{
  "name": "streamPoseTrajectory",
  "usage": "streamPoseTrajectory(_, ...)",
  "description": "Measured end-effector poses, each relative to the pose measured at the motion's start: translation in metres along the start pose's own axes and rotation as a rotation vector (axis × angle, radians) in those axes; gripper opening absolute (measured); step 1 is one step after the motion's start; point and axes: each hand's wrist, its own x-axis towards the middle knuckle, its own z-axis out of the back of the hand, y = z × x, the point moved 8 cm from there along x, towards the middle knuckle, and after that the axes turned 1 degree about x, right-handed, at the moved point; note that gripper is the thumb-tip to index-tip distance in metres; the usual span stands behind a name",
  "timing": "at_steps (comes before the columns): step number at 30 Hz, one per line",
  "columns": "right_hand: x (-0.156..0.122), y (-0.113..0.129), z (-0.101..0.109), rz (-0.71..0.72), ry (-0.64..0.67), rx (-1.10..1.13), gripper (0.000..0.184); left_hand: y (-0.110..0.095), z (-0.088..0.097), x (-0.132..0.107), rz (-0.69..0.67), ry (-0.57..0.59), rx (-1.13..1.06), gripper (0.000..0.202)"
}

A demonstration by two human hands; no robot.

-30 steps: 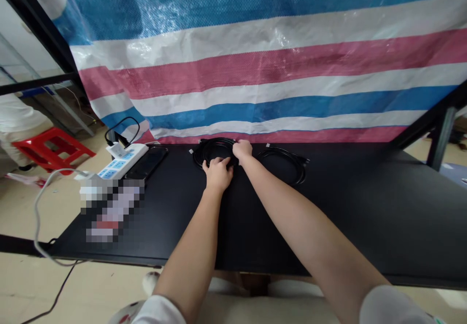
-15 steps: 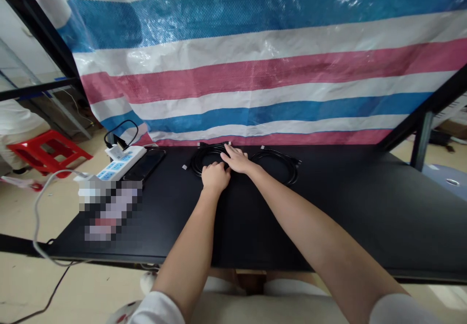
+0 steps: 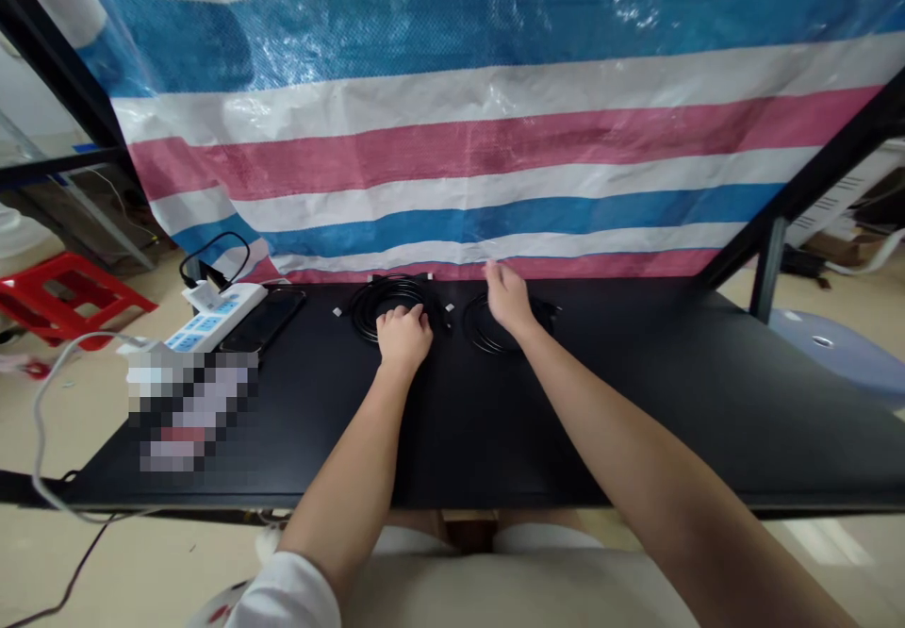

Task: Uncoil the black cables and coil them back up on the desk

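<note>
Two coils of black cable lie flat on our black table [image 3: 636, 392], side by side near its far edge, just in front of the striped tarp [image 3: 452, 138]. The row they make runs left to right. Each coil is a round ring with no clear long axis. The left coil [image 3: 374, 296] has a short end with a pale tip sticking out to its left, and another pale tip lies to its right, between the two rings. The right coil [image 3: 487, 334] has a dark end pointing off to the right. Our left hand [image 3: 403, 338] rests on the near side of the left coil with fingers curled under; we cannot tell whether it grips the cable. Our right hand [image 3: 507, 300] lies over the right coil, spread flat, fingers straight and pointing at the tarp. A white power strip [image 3: 212, 317] and a dark phone [image 3: 265, 319] sit well to the left.
</note>
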Motion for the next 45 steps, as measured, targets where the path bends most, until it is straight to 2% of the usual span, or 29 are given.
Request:
streamPoseTrajectory(3, -0.01, -0.021, 0.04, -0.005, -0.142, -0.039, 0.044, -0.008, -0.006, -0.002, -0.066, 0.075, 0.034, 0.042)
streamPoseTrajectory(5, -0.019, -0.035, 0.06, -0.027, -0.215, -0.137, 0.038, -0.011, -0.007, -0.004, -0.072, 0.082, 0.056, 0.044)
streamPoseTrajectory(10, -0.036, -0.059, 0.083, -0.141, -0.252, -0.347, 0.026, -0.015, 0.0, -0.004, -0.057, -0.004, 0.033, 0.05)
streamPoseTrajectory(17, -0.037, -0.076, 0.086, -0.301, -0.165, -0.432, 0.027, -0.013, 0.004, -0.002, -0.037, -0.117, -0.054, 0.04)
streamPoseTrajectory(21, -0.04, -0.084, 0.083, -0.438, -0.092, -0.509, 0.035, -0.014, 0.009, -0.002, -0.056, -0.269, -0.131, 0.043)
streamPoseTrajectory(24, -0.04, -0.087, 0.079, -0.481, -0.014, -0.537, 0.035, -0.018, 0.011, -0.003, -0.096, -0.364, -0.186, 0.042)
streamPoseTrajectory(29, -0.038, -0.093, 0.079, -0.505, 0.012, -0.459, 0.026, -0.031, 0.003, -0.006, -0.212, -0.362, -0.217, 0.036)
streamPoseTrajectory(34, -0.041, -0.09, 0.084, -0.553, -0.018, -0.406, 0.046, -0.038, 0.0, -0.008, -0.253, -0.32, -0.196, 0.032)
streamPoseTrajectory(36, -0.043, -0.09, 0.084, -0.581, -0.008, -0.411, 0.044, -0.038, 0.003, -0.005, -0.251, -0.313, -0.187, 0.03)
streamPoseTrajectory(38, -0.042, -0.089, 0.086, -0.569, -0.039, -0.4, 0.036, -0.034, 0.008, 0.002, -0.225, -0.314, -0.189, 0.029)
streamPoseTrajectory(40, -0.039, -0.086, 0.089, -0.494, -0.115, -0.349, 0.031, -0.026, 0.013, 0.01, -0.183, -0.327, -0.205, 0.029)
streamPoseTrajectory(43, -0.034, -0.079, 0.091, -0.326, -0.227, -0.187, 0.025, -0.013, 0.02, 0.017, -0.153, -0.393, -0.257, 0.034)
streamPoseTrajectory(45, -0.033, -0.075, 0.088, -0.254, -0.254, -0.031, 0.023, -0.011, 0.024, 0.014, -0.193, -0.464, -0.298, 0.038)
